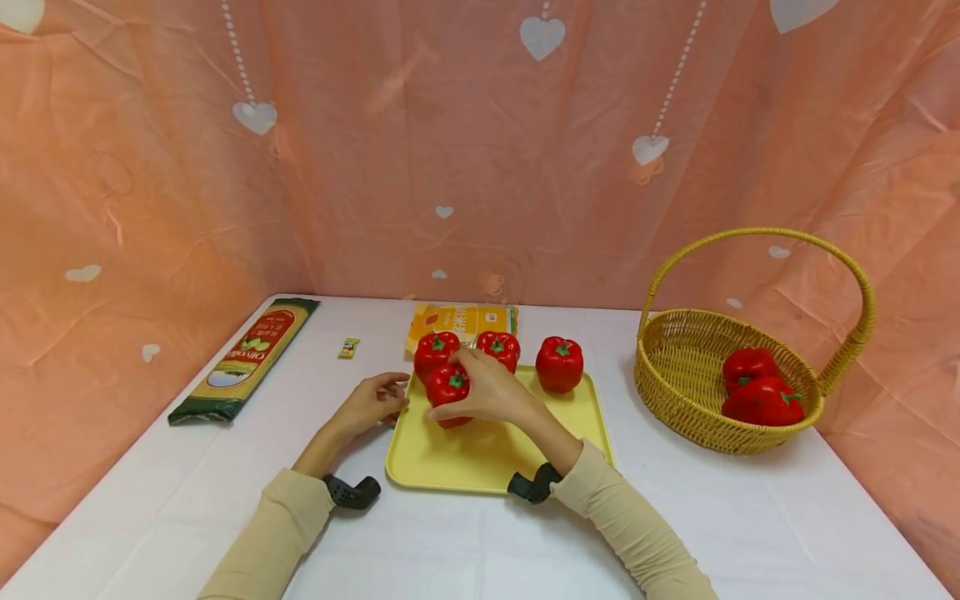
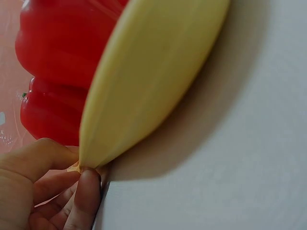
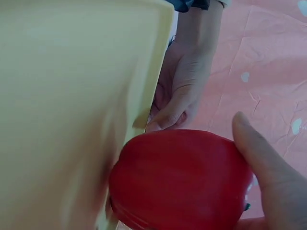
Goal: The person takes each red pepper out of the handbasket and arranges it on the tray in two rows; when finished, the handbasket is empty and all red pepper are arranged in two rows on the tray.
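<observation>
A red pepper point(image 1: 444, 385) is gripped by the right hand point(image 1: 491, 392) over the left part of a yellow tray point(image 1: 480, 471). It is clasped from the right, the thumb laid along its near side and the fingers reaching across to its far side; whether its base is touching the tray cannot be told. The tray's left rim is pinched by the left hand point(image 1: 369, 406), held just left of the pepper, so that the fruit is placed between the two hands, which are kept apart. Black wrist devices point(image 1: 352, 493) are worn on both arms, below beige sleeves point(image 1: 288, 517).

Three more peppers point(image 1: 559, 364) are lined up at the tray's back, two directly behind the gripped one and the third farther right. An orange bag point(image 1: 465, 318) is seen behind them. To the left, a small sachet point(image 1: 348, 348) and a long green-ended packet point(image 1: 247, 358) are laid on the white table point(image 1: 435, 550). Well to the right, two peppers point(image 1: 762, 402) are held in a wicker basket point(image 1: 678, 408), backed by a heart-patterned curtain point(image 1: 480, 150).
</observation>
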`<control>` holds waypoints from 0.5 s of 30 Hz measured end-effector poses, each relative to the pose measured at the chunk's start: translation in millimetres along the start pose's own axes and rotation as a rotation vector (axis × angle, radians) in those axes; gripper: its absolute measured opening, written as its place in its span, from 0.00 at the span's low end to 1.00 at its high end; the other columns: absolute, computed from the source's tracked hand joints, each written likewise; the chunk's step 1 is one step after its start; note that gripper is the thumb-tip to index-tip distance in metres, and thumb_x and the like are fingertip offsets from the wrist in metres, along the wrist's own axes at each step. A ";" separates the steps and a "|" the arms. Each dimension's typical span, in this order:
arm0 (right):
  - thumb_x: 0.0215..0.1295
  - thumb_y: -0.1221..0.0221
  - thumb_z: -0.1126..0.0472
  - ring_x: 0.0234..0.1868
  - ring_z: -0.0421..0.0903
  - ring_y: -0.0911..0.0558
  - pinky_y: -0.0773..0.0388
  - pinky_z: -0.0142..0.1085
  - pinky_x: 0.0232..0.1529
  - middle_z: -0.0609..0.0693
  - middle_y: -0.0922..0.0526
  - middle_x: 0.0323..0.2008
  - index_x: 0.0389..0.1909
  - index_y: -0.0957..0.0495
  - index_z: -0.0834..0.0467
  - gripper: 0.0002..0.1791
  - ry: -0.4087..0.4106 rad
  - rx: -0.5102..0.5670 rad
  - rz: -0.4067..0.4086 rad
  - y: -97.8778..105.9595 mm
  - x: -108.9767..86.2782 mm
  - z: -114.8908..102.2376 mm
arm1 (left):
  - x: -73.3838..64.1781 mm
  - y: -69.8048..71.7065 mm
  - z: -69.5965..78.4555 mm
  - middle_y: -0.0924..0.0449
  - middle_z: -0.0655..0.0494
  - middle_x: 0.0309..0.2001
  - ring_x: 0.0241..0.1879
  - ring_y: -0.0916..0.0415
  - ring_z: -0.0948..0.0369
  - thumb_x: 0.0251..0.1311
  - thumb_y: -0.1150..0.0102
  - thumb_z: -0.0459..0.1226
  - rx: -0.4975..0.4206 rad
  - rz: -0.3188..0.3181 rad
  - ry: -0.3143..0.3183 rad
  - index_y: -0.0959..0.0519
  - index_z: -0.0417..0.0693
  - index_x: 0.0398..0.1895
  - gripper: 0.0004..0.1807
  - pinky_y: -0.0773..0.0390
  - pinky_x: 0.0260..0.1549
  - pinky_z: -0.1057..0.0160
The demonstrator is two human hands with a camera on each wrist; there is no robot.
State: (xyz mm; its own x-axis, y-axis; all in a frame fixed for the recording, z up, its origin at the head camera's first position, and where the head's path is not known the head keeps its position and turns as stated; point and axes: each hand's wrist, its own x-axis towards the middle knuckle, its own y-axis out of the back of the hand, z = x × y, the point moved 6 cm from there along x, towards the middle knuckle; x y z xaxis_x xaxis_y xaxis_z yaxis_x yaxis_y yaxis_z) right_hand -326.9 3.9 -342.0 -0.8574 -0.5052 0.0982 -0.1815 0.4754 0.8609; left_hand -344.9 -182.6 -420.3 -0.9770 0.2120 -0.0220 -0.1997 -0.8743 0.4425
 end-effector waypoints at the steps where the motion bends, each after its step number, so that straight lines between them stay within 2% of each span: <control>1: 0.42 0.33 0.34 0.56 0.49 0.28 0.26 0.47 0.53 0.52 0.29 0.59 0.59 0.33 0.56 0.46 0.000 -0.007 -0.002 -0.7 0.2 0.6 | 0.1 0.0 0.2 0.27 0.43 0.39 0.28 0.27 0.60 0.59 0.46 0.30 0.002 -0.003 -0.007 0.35 0.33 0.61 0.25 0.20 0.27 0.66; 8: 0.40 0.35 0.30 0.54 0.50 0.27 0.25 0.47 0.51 0.55 0.29 0.57 0.57 0.33 0.57 0.48 0.007 -0.040 -0.004 -3.7 0.6 2.6 | -0.7 0.5 0.3 0.27 0.43 0.39 0.28 0.27 0.61 0.59 0.46 0.29 -0.011 0.000 -0.010 0.34 0.33 0.61 0.25 0.20 0.26 0.66; 15: 0.41 0.35 0.31 0.55 0.51 0.28 0.26 0.48 0.52 0.56 0.31 0.59 0.58 0.33 0.56 0.47 0.008 -0.053 -0.012 -3.4 0.0 2.8 | -0.5 0.3 0.7 0.27 0.43 0.39 0.28 0.27 0.61 0.59 0.46 0.29 -0.011 -0.004 -0.027 0.35 0.31 0.61 0.25 0.20 0.26 0.65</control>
State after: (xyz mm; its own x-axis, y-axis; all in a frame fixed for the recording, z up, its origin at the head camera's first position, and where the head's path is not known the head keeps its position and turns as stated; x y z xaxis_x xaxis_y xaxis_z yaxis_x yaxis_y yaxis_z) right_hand -327.6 4.3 -346.3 -0.8513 -0.5165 0.0918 -0.1655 0.4305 0.8873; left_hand -344.4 -182.6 -419.5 -0.9738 0.2274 0.0002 -0.2050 -0.8780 0.4326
